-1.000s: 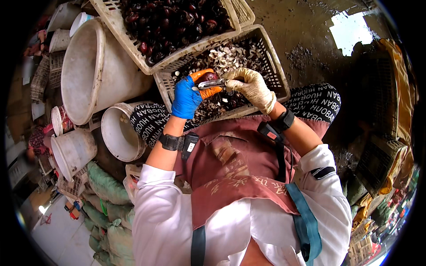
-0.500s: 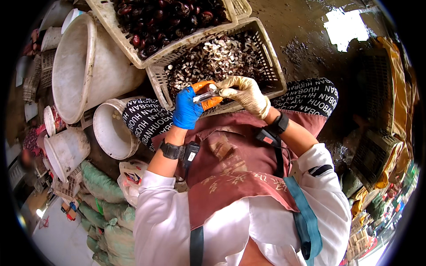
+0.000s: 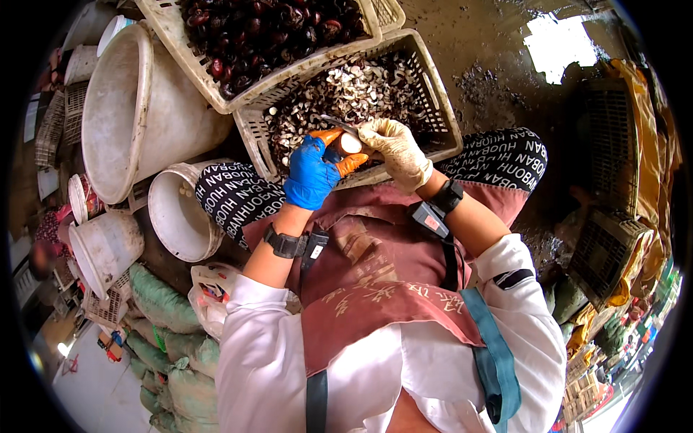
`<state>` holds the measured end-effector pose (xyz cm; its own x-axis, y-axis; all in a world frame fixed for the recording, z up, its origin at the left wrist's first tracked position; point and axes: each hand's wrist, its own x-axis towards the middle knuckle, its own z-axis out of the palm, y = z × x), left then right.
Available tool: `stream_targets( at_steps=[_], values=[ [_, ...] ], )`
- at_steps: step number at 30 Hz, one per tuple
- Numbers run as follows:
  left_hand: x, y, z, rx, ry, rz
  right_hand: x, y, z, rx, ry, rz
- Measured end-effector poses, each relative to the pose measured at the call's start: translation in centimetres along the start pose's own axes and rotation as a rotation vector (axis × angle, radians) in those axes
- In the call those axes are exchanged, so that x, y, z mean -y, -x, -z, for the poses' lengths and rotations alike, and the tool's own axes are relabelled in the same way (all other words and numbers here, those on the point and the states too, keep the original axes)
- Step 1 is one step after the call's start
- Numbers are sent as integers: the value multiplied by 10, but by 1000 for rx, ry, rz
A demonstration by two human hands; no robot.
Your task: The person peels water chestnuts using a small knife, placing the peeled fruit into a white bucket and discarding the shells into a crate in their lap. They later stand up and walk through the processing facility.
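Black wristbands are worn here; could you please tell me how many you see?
2: one wristband by the left hand, another by the right hand; sleeves could hide more.

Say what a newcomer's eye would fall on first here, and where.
Probably the left hand, gloved in blue and orange, holding a round, pale-faced piece just above the picture's centre. At the top, a pale crate is heaped with dark, glossy rounds; a whitish tub looms upper left.

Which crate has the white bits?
The nearer crate, by the left hand and right hand: it holds pale scraps among dark ones. The farther crate holds dark, reddish pieces.
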<state>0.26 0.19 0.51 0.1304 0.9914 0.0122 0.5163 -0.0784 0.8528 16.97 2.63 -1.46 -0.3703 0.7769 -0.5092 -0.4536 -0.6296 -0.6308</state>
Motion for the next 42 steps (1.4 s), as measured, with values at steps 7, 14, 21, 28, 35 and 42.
stream_targets(
  at_steps=[7, 14, 21, 28, 35, 42],
  values=[
    [-12, -16, 16, 290, -206, 146, 5, -3, -9, 6, 286, 137],
    [30, 0, 0, 60, 464, 282, 22, 5, 14, -100, 304, 287],
    [9, -1, 9, -26, 666, 418, 8, 12, 33, -146, 394, 177],
    [16, 2, 3, -75, 615, 290, 21, 13, 27, -183, 680, 290],
    [19, 0, 24, 391, 439, 225, 42, 6, 36, 123, 1238, 502],
    [8, 13, -19, 108, 594, 427, 1, -17, -1, -103, 869, 435]
  ],
)
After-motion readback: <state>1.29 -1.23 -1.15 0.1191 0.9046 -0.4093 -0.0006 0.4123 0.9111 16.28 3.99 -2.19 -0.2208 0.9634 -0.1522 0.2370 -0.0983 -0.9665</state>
